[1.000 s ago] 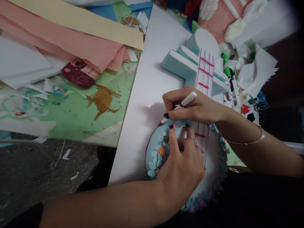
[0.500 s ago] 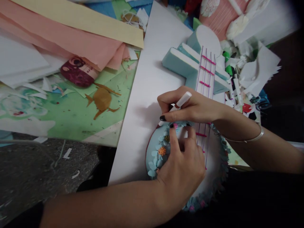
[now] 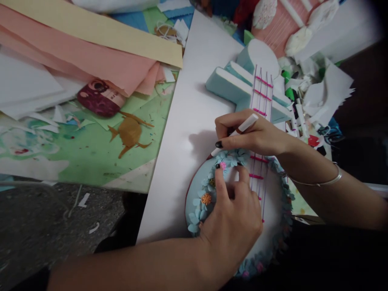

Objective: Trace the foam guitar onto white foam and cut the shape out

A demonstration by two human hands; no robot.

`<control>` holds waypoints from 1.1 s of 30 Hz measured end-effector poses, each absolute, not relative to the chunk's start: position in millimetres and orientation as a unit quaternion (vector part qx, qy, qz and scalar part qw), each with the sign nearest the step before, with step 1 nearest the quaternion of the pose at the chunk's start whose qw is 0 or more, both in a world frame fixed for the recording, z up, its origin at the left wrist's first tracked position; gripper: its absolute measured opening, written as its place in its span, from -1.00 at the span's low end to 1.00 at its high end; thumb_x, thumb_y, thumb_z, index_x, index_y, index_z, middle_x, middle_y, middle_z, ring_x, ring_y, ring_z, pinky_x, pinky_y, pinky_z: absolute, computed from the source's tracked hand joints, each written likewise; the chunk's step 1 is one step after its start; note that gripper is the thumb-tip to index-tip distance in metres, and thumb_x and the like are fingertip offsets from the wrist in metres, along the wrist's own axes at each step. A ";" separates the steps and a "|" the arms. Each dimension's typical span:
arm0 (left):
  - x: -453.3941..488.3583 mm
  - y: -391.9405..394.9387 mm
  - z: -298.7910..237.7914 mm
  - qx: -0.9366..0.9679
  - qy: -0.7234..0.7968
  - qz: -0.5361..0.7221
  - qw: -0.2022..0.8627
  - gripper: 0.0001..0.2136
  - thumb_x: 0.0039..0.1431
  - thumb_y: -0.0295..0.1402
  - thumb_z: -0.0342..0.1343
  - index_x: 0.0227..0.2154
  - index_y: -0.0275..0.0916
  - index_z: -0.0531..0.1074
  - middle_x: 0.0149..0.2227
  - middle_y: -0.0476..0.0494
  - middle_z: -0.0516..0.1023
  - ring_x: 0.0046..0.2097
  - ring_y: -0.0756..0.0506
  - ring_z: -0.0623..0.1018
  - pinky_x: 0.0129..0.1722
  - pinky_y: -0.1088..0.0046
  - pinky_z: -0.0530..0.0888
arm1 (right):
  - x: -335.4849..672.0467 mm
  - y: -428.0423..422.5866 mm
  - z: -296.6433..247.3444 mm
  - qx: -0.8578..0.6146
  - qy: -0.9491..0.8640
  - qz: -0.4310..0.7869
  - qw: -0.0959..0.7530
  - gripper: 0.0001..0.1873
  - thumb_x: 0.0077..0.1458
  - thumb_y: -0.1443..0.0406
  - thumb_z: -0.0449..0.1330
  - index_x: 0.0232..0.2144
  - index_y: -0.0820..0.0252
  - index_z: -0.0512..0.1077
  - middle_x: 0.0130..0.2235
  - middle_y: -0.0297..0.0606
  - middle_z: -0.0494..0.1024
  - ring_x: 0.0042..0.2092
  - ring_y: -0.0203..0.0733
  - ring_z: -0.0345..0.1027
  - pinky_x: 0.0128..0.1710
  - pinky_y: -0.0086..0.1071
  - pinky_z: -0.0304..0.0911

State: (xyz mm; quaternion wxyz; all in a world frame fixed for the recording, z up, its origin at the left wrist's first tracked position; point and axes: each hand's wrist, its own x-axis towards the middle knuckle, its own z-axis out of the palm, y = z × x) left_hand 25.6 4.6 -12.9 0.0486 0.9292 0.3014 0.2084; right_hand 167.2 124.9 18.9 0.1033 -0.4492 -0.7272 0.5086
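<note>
Head view: a model guitar (image 3: 273,202) lies on a white board (image 3: 178,133) that sticks out over the near edge of the green desk (image 3: 91,151). Its pale blue round body is at the board's near end, bordered with paper flowers (image 3: 206,199); its neck, crossed by pink frets under purple strings, points toward the far edge. The right hand (image 3: 251,133) has its fingers clamped on a white marker (image 3: 247,124), held aslant, the lower end at the body's flowered rim beside the neck. A thin bracelet (image 3: 321,182) circles that wrist. The left hand (image 3: 233,214) rests over the body, two fingers spread apart with their tips at the inner side of the flowers, one beside a pink flower centre; whether its hidden fingers grip anything, I cannot tell.

On the desk left of the board lie a brown cut-out (image 3: 130,131), nearer the near edge, and behind it a maroon rounded object (image 3: 101,101), partly beneath pink paper (image 3: 130,68) and a cream strip (image 3: 121,36). Right of the neck, paper scraps (image 3: 324,93) and more markers (image 3: 300,117) are heaped together.
</note>
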 end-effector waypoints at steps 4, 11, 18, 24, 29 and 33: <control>26.3 4.3 -12.3 0.931 0.304 0.198 0.046 -0.73 0.18 -0.52 -0.09 -0.30 -0.35 0.55 -0.12 -0.36 0.56 0.08 -0.30 0.43 -0.06 -0.11 0.47 | 171.0 123.2 19.9 -0.471 -0.717 0.501 0.114 -0.75 0.04 0.43 0.17 -0.61 0.23 0.21 -0.60 -0.50 0.10 -0.53 -0.44 -0.06 -0.57 -0.48 -0.12; 26.6 6.0 -7.5 0.935 0.302 0.181 0.045 -0.73 0.16 -0.51 -0.07 -0.28 -0.38 0.55 -0.06 -0.43 0.53 0.00 -0.29 0.47 -0.04 -0.13 0.44 | 175.0 119.7 22.4 -0.485 -0.723 0.477 0.119 -0.74 0.02 0.43 0.16 -0.62 0.23 0.19 -0.61 -0.51 0.08 -0.53 -0.44 -0.08 -0.56 -0.47 -0.13; 22.6 12.3 -3.9 0.937 0.294 0.187 0.027 -0.73 0.17 -0.46 -0.09 -0.27 -0.44 0.52 -0.05 -0.49 0.52 -0.14 -0.22 0.53 -0.02 -0.01 0.41 | 181.2 119.2 24.3 -0.498 -0.733 0.447 0.121 -0.72 -0.03 0.44 0.15 -0.65 0.22 0.15 -0.62 -0.52 0.06 -0.53 -0.45 -0.09 -0.56 -0.46 -0.12; 21.2 24.3 -5.5 0.935 0.281 0.216 0.029 -0.80 0.16 -0.49 -0.08 -0.44 -0.35 0.44 -0.14 -0.39 0.55 -0.25 -0.17 0.48 -0.02 0.00 0.35 | 188.9 118.3 21.6 -0.500 -0.729 0.446 0.142 -0.74 -0.07 0.45 0.16 -0.66 0.23 0.16 -0.63 -0.53 0.05 -0.54 -0.47 -0.08 -0.57 -0.48 -0.11; 20.4 40.1 -10.4 0.918 0.281 0.275 0.050 -0.89 0.12 -0.49 0.03 -0.50 -0.31 0.38 -0.35 -0.23 0.55 -0.28 -0.18 0.42 -0.07 -0.04 0.35 | 190.5 115.6 19.5 -0.503 -0.734 0.425 0.165 -0.75 -0.10 0.47 0.16 -0.68 0.24 0.18 -0.65 -0.53 0.07 -0.55 -0.48 -0.08 -0.59 -0.50 -0.12; 17.2 51.6 -13.2 0.911 0.269 0.297 0.096 -0.90 0.09 -0.53 0.09 -0.51 -0.32 0.36 -0.33 -0.20 0.54 -0.28 -0.20 0.42 -0.21 0.03 0.40 | 198.7 115.0 17.5 -0.513 -0.714 0.405 0.251 -0.76 -0.10 0.46 0.20 -0.67 0.25 0.22 -0.65 -0.52 0.13 -0.56 -0.48 -0.05 -0.61 -0.51 -0.11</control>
